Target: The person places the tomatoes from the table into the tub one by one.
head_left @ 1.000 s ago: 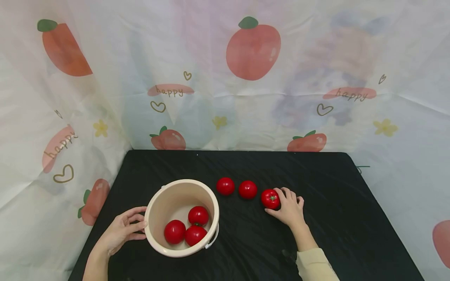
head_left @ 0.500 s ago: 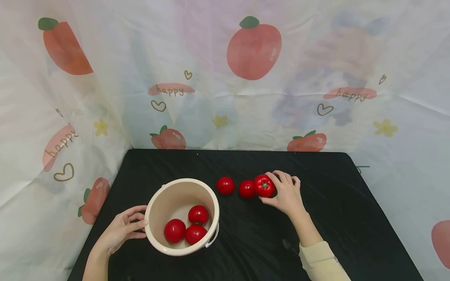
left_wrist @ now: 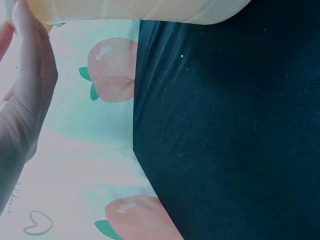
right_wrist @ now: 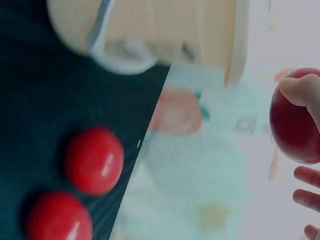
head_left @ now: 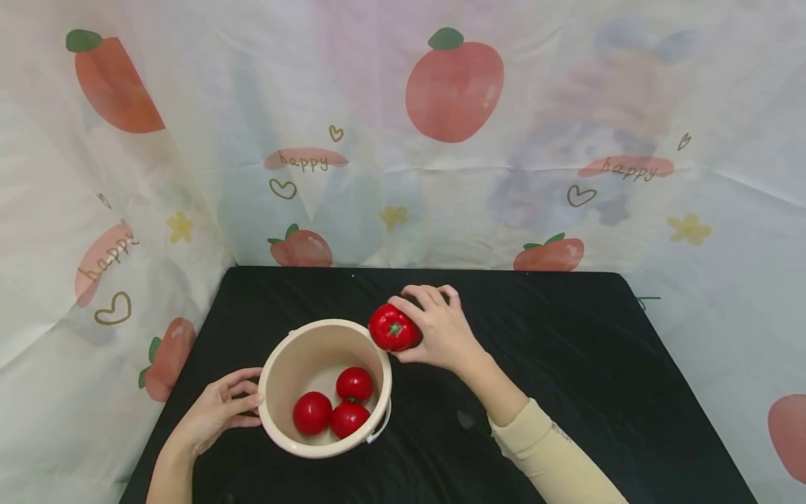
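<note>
A glossy red tomato (head_left: pixel 392 327) with a green stem mark is held in my right hand (head_left: pixel 439 329), pinched between thumb and fingers. It is raised beside the right rim of a cream bucket (head_left: pixel 302 346). Inside the bucket lie three more red tomatoes (head_left: pixel 313 413). My left hand (head_left: pixel 217 413) touches the bucket's left side with extended fingers; the left wrist view shows these fingers (left_wrist: pixel 30 65) along its wall. Two other tomatoes, one nearer (right_wrist: pixel 95 161) and one lower (right_wrist: pixel 59 217), sit on the table in the right wrist view, hidden behind my right hand in the head view.
A black cloth covers the table (head_left: pixel 567 350). Behind and to the left hangs a pale curtain (head_left: pixel 378 196) printed with fruit and hearts. The bucket's white handle (head_left: pixel 380 423) hangs down on its right side.
My right hand has lifted the rightmost tomato off the table and carried it left, over the two others, to the bucket's rim. The left hand and bucket have stayed in place.
</note>
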Action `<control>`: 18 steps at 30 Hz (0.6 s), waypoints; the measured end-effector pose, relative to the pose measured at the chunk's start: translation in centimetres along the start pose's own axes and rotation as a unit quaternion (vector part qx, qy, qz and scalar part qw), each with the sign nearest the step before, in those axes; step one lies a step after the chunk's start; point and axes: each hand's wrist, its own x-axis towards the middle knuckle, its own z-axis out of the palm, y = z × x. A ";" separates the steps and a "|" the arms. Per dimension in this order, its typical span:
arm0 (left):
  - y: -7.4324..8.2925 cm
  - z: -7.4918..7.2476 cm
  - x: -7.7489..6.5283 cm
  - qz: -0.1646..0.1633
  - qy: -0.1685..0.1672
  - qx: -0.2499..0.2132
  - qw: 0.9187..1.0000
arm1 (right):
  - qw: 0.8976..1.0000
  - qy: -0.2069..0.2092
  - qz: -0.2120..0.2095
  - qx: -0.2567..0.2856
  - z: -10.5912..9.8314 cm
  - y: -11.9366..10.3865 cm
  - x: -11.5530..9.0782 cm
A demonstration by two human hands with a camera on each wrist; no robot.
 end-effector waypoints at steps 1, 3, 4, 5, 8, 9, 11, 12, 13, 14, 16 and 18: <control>0.0 0.0 0.0 0.001 0.000 0.000 1.000 | 1.000 -0.004 -0.012 0.000 0.1 -0.7 0.5; 0.0 0.0 0.0 0.001 -0.001 -0.002 1.000 | 0.999 -0.014 -0.036 0.002 0.2 -2.0 1.5; 0.0 0.0 0.0 0.001 -0.001 -0.003 1.000 | 0.999 -0.021 -0.047 0.002 0.4 -2.7 1.9; 0.0 0.0 0.0 0.002 -0.002 -0.003 1.000 | 0.998 -0.030 -0.058 0.001 0.5 -3.3 2.3; -0.1 0.0 0.0 0.004 -0.006 -0.007 1.000 | 0.995 -0.060 -0.085 -0.003 1.2 -4.9 3.2; 0.0 0.0 0.0 0.005 -0.007 -0.009 1.000 | 0.993 -0.073 -0.093 -0.007 1.5 -5.4 3.4; 0.0 0.0 0.0 0.006 -0.009 -0.011 1.000 | 0.989 -0.100 -0.107 -0.015 2.0 -6.3 3.7; 0.0 0.0 0.0 0.006 -0.010 -0.013 1.000 | 0.987 -0.112 -0.114 -0.019 2.3 -6.7 3.9; 0.0 0.0 0.0 0.005 -0.009 -0.013 1.000 | 0.984 -0.127 -0.120 -0.023 2.5 -7.1 4.0; 0.0 -0.1 0.0 0.005 -0.009 -0.013 1.000 | 0.982 -0.138 -0.127 -0.026 2.9 -7.4 4.1; 0.0 -0.1 0.0 0.004 -0.010 -0.012 1.000 | 0.977 -0.160 -0.139 -0.030 3.5 -7.9 4.3; -0.1 -0.1 0.0 0.005 -0.010 -0.011 1.000 | 0.972 -0.178 -0.152 -0.039 4.1 -8.4 4.4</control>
